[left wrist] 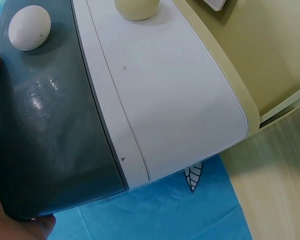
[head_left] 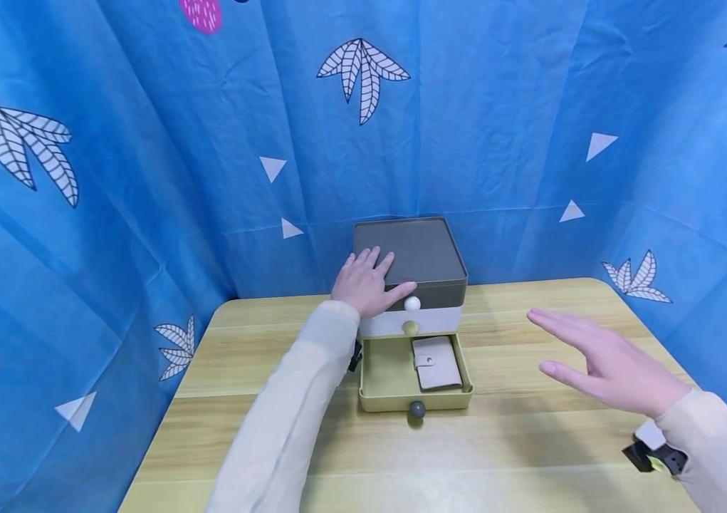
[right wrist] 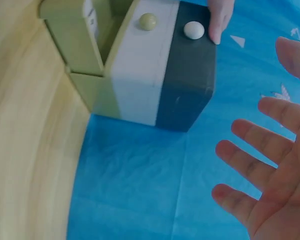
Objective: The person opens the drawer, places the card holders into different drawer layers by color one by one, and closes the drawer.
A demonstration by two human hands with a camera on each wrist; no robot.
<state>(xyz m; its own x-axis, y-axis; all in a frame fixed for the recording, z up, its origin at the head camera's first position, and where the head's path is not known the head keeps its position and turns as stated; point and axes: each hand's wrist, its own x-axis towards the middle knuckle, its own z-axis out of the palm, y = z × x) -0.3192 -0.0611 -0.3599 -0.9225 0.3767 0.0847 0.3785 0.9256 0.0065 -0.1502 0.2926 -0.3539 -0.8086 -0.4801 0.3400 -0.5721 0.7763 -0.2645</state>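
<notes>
A small three-tier drawer box stands at the back of the table, dark grey on top, white in the middle and yellow-green below. My left hand rests on the top's left front part, fingers spread, thumb along the front edge above the white knob. The bottom drawer is pulled out and has a dark knob. Inside it, on the right, lies a pale snap-fastened wallet. Off to the right, my right hand hovers above the table with fingers extended, touching nothing.
The wooden table extends on both sides of the box. A blue patterned curtain hangs close behind it and along both sides. Wrist-worn devices show at both sleeves, one a black and white unit under the right.
</notes>
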